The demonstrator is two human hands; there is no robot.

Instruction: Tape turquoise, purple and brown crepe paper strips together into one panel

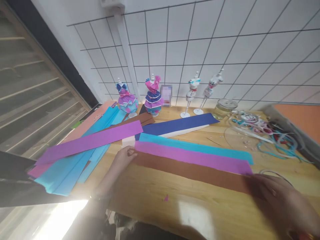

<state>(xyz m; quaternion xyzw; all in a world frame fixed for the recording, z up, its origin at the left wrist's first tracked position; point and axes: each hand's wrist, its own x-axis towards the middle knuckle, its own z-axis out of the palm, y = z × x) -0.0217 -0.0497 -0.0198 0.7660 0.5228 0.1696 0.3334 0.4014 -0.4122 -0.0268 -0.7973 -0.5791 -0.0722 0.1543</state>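
Three long paper strips lie side by side across the wooden table [160, 196]: a turquoise strip [195, 146], a pink-purple strip [192, 157] and a brown strip [190, 171]. My left hand [123, 158] pinches the left end of the brown and pink strips, fingers closed. My right hand [280, 203] rests on the right end of the brown strip, fingers spread and partly blurred.
More strips fan out at the left: purple [92, 141], light blue [72, 170], salmon [85, 125], dark blue [180, 124]. Small mannequins in paper dresses [152, 96] stand by the grid wall. A glass jar [224, 108] and a tangle of ribbons [265, 131] sit at the right.
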